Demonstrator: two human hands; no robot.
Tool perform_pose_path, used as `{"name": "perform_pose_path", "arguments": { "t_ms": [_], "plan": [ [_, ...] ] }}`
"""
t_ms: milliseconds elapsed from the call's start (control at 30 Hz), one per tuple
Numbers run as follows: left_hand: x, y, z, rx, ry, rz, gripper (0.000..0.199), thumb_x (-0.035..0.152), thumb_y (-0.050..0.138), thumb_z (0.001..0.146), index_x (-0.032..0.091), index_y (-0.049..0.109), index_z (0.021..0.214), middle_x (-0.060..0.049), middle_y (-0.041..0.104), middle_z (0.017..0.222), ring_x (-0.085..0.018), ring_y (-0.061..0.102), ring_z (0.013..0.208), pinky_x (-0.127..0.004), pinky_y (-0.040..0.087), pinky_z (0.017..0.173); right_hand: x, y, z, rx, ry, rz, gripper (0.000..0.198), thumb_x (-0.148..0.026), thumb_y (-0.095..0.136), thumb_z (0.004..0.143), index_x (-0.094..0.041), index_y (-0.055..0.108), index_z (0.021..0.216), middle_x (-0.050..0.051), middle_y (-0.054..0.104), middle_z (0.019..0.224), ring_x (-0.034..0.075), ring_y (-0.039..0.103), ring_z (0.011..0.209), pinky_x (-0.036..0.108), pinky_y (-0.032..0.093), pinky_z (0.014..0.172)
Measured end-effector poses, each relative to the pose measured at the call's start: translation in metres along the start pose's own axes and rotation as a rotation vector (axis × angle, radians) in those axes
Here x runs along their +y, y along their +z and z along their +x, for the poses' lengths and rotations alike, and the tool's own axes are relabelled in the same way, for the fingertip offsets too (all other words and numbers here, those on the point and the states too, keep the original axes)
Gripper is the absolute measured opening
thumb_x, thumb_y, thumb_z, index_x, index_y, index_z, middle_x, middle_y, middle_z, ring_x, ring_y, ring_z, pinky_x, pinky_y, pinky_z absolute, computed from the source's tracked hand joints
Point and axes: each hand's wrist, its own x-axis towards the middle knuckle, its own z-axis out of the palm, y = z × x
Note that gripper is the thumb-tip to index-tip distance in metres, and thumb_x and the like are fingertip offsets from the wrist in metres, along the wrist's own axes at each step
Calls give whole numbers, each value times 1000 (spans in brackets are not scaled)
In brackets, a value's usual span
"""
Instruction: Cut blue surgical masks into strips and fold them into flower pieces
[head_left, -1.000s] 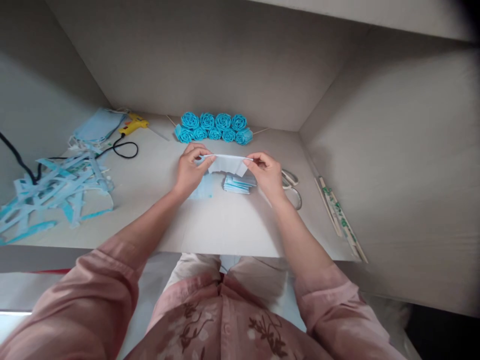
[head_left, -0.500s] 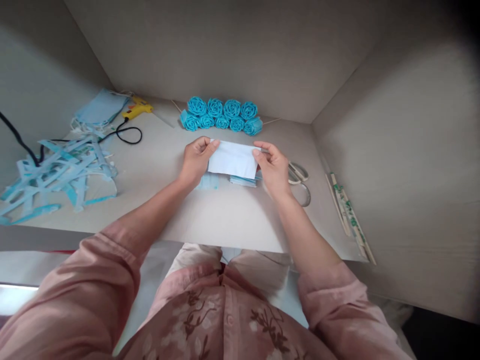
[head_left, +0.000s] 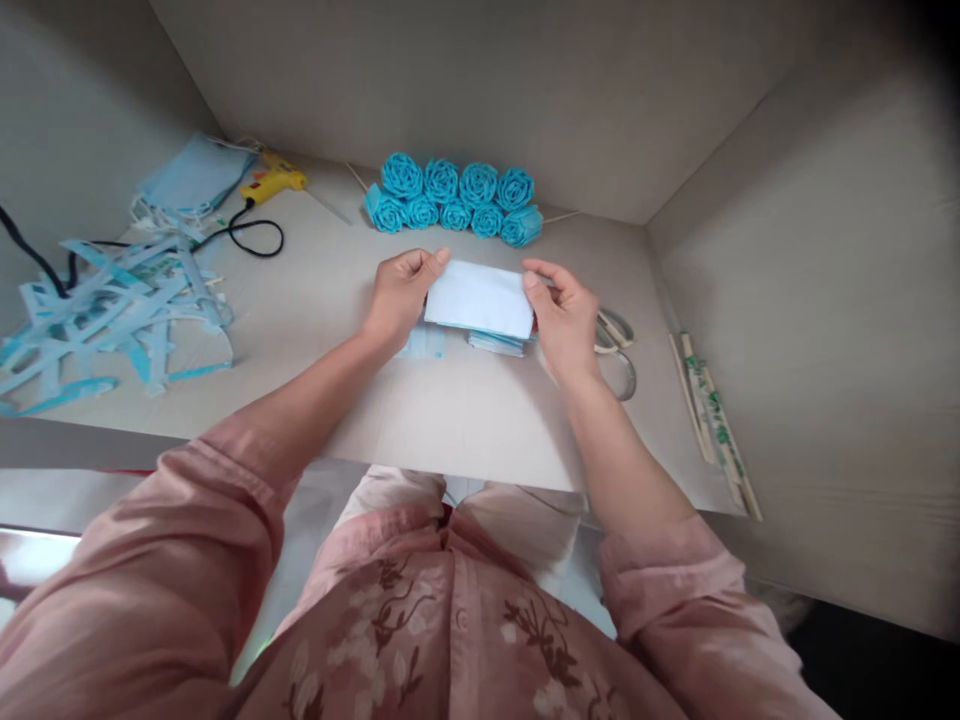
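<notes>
Between my hands is a white rectangular piece of mask fabric [head_left: 480, 298] with a thin blue edge showing along its bottom. My left hand [head_left: 405, 290] pinches its upper left corner, thumb on top. At its right edge my right hand [head_left: 564, 312] grips it between thumb and fingers. The fabric is held up over the table, and I cannot tell whether it is one layer or more. Below it lies a small stack of cut blue and white pieces [head_left: 496, 344]. A light blue piece [head_left: 424, 342] lies flat to the left of that stack.
Blue fabric roses [head_left: 455, 198] stand in two rows at the back. A yellow glue gun [head_left: 274, 182] with a black cord lies beside blue face masks [head_left: 196, 175]. Cut blue strips [head_left: 124, 325] heap at left. Scissors [head_left: 616, 350] and wrapped chopsticks [head_left: 711, 410] lie at right.
The view has shifted, so the tabletop things appear higher and those at right further right. Both hands keep their hold on the white piece, whose lower edge now shows a blue line.
</notes>
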Motion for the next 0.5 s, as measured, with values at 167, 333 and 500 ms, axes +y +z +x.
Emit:
{"name": "perform_pose_path", "arguments": {
  "t_ms": [167, 333, 500],
  "plan": [
    [-3, -1, 1, -14, -34, -61, 46, 48, 68, 83, 18, 40, 61, 3, 34, 57, -10, 44, 56, -23, 29, 50, -1, 1, -1, 4, 11, 0, 45, -59, 61, 81, -27, 69, 113, 1, 63, 74, 17, 62, 69, 29, 46, 54],
    [-5, 0, 3, -18, -32, -77, 43, 46, 69, 83, 18, 43, 63, 2, 37, 59, -10, 47, 58, -23, 31, 51, -1, 1, -1, -9, -11, 2, 44, -58, 62, 82, -28, 69, 113, 1, 64, 76, 19, 63, 73, 30, 48, 56],
    [-8, -2, 6, -5, -5, -68, 40, 45, 68, 85, 17, 46, 66, 2, 41, 61, -11, 51, 62, -22, 35, 54, -2, 0, -1, -26, -8, 1, 43, -56, 63, 82, -28, 69, 114, 0, 64, 71, 19, 64, 71, 32, 51, 57]
  ]
}}
